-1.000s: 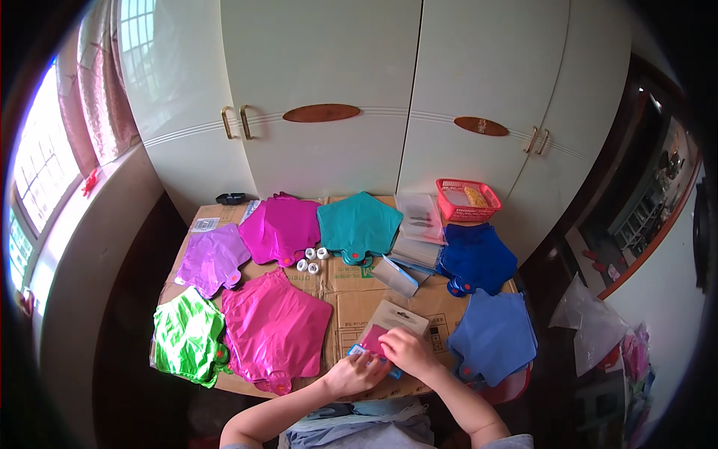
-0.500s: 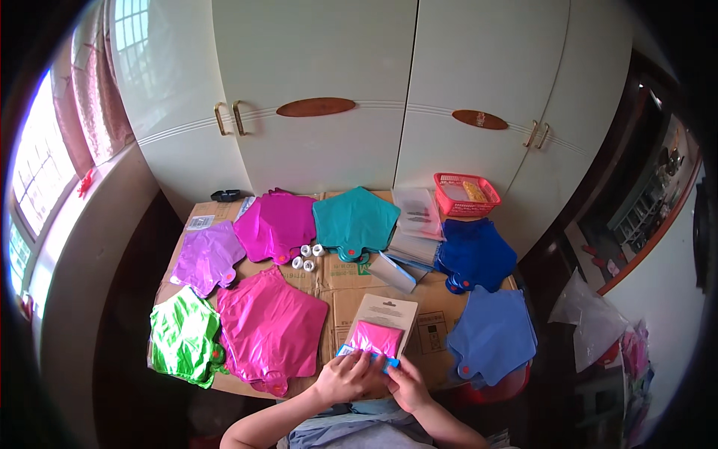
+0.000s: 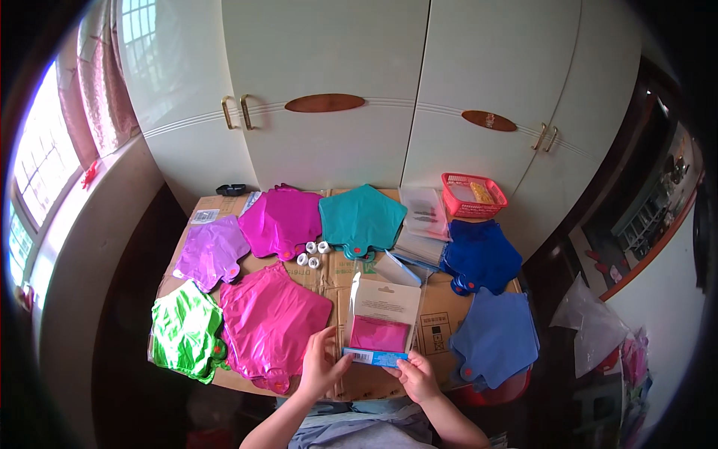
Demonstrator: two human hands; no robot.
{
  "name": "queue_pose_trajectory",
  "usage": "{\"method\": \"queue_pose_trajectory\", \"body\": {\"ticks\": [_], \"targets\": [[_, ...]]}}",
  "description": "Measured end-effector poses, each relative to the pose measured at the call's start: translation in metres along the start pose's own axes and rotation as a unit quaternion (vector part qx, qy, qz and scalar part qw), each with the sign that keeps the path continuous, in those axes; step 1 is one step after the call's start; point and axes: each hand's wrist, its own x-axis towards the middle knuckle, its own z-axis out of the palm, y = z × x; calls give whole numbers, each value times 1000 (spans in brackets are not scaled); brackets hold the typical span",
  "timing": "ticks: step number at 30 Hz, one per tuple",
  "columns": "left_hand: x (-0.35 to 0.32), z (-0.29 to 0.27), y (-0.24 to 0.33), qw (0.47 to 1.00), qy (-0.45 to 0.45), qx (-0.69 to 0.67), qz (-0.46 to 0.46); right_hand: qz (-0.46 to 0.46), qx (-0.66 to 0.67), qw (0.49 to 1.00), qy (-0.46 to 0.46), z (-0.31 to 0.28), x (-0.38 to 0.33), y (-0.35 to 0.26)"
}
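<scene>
Upright before me is a clear plastic packet with a whitish hang card [image 3: 383, 301], a folded pink foil balloon [image 3: 380, 334] and a blue printed strip [image 3: 376, 358] along its lower edge. My right hand [image 3: 419, 379] pinches the strip's right end between thumb and fingers. Beside the packet's lower left corner, my left hand [image 3: 323, 364] is open, fingers apart, its thumb tip at the strip's left end; whether it touches is hard to tell. Close to the left hand lies a stack of large pink foil balloons [image 3: 273, 322].
Flat foil balloons cover the cardboard-topped table [image 3: 344, 303]: green [image 3: 185, 329], lilac [image 3: 212, 251], magenta [image 3: 283, 217], teal [image 3: 361, 217], dark blue [image 3: 481, 254], light blue [image 3: 495, 337]. White rolls [image 3: 312, 248], cards [image 3: 419, 249], clear bags [image 3: 425, 209] and a red basket [image 3: 452, 206] sit farther back.
My left hand has come off the blue strip and opened to the left. The pink balloon now lies flatter inside the packet, and the plastic reaches up past the card. The view has shifted slightly.
</scene>
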Motion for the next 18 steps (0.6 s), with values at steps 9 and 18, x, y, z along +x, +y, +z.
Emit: {"method": "queue_pose_trajectory", "body": {"ticks": [9, 18], "targets": [[-7, -2, -26, 879, -128, -401, -225, 12, 10, 997, -77, -3, 4, -3], [-8, 1, -16, 910, -80, -342, -220, -3, -56, 998, -39, 1, 8, -8]]}}
